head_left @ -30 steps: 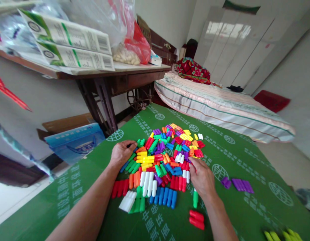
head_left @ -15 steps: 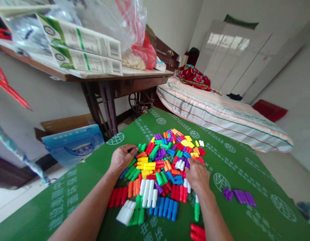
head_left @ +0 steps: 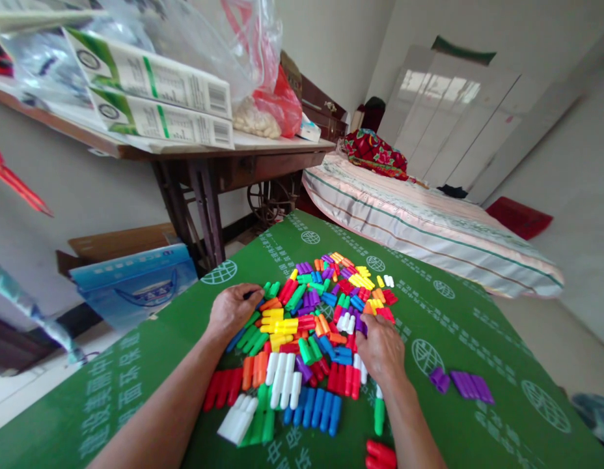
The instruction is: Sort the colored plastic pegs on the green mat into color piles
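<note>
Colourful plastic peg-shaped building blocks (head_left: pixel 283 324) lie in a loose pile on a green table (head_left: pixel 175 352). At the pile's left edge is my left hand (head_left: pixel 235 309), its fingers curled together near green pieces (head_left: pixel 271 288); whatever they hold is hidden. My right hand (head_left: pixel 384 343) rests against the right edge with bent fingers. A purple block (head_left: pixel 360 324) shows at its fingertips, beside white pieces (head_left: pixel 346 322); I cannot make out what it grips. Closer to me are joined rows: a white one (head_left: pixel 284 380), a blue one (head_left: pixel 314 409) and a red one (head_left: pixel 222 388).
Purple blocks (head_left: pixel 472 387) lie apart on the right, red ones (head_left: pixel 380 454) at the near edge. Behind left stands a desk (head_left: pixel 263 158) with cartons (head_left: pixel 160 124) and plastic bags. A blue bag (head_left: pixel 136 286) sits below it. A bed (head_left: pixel 429 228) is beyond the table.
The whole view has shifted slightly left. Both hands stay at about the same places on the pile, and the blocks show no clear movement.
</note>
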`<move>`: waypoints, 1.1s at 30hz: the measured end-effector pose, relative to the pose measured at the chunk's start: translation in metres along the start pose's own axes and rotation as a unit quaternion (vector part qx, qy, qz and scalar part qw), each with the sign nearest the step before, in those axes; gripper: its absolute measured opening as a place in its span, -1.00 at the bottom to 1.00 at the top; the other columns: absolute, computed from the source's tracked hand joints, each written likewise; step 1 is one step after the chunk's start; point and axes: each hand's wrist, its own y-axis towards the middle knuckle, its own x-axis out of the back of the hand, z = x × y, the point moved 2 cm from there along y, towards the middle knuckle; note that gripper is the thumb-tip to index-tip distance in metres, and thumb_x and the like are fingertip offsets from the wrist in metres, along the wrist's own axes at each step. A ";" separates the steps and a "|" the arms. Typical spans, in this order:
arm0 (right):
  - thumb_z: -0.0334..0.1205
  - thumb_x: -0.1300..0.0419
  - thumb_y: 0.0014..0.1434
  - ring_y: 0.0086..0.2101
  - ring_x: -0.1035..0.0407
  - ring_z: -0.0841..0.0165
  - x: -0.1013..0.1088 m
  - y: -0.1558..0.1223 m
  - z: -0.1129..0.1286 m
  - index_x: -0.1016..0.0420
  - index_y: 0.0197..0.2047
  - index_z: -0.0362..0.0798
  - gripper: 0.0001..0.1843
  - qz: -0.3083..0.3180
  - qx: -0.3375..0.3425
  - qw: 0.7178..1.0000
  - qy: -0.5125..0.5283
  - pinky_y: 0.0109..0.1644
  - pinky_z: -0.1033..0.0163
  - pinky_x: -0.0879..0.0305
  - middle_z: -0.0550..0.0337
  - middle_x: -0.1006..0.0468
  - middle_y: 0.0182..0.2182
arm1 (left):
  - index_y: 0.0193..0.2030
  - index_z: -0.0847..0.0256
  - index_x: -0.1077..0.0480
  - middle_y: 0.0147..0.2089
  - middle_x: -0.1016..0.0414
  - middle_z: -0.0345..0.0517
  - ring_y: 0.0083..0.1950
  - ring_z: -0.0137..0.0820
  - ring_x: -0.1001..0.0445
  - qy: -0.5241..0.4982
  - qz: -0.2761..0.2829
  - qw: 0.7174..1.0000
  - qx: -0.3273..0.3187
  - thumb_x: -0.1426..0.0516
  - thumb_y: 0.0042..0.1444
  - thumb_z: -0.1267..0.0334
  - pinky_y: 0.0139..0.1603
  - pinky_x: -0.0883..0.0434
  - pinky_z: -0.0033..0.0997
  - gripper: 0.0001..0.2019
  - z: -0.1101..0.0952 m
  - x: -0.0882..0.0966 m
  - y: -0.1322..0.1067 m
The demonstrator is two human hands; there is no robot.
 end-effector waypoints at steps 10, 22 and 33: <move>-0.32 -0.10 0.09 -0.19 -0.44 0.23 -0.010 -0.003 -0.011 -0.52 -0.23 -0.05 -0.79 -0.050 -0.008 0.988 0.147 -0.12 0.23 -0.30 0.08 -0.57 -0.27 | -0.31 0.14 -0.55 -0.25 -0.62 -0.13 -0.23 -0.24 -0.54 -0.001 0.001 1.000 0.005 -0.01 -0.09 -0.06 -0.22 -0.38 -0.41 -0.58 0.002 -0.001 0.002; -0.18 -0.38 -0.16 -0.37 -0.47 0.31 -0.021 0.000 -0.032 -0.56 -0.29 -0.07 -0.70 -0.066 -0.085 0.676 0.729 -0.26 0.24 -0.39 0.17 -0.61 -0.41 | -0.28 0.20 -0.55 -0.26 -0.62 -0.09 -0.21 -0.19 -0.54 -0.059 -0.038 0.997 0.012 -0.05 -0.08 -0.08 -0.18 -0.41 -0.36 -0.56 0.000 0.006 0.003; -0.20 -0.40 -0.08 -0.39 -0.41 0.40 -0.003 -0.020 0.018 -0.57 -0.25 -0.05 -0.73 0.095 0.051 0.609 0.786 -0.32 0.33 -0.35 0.18 -0.58 -0.38 | -0.13 0.27 -0.52 -0.13 -0.59 -0.01 -0.16 -0.24 -0.52 -0.202 0.094 0.969 -0.110 -0.16 -0.01 -0.09 -0.19 -0.44 -0.38 -0.53 -0.064 0.004 -0.031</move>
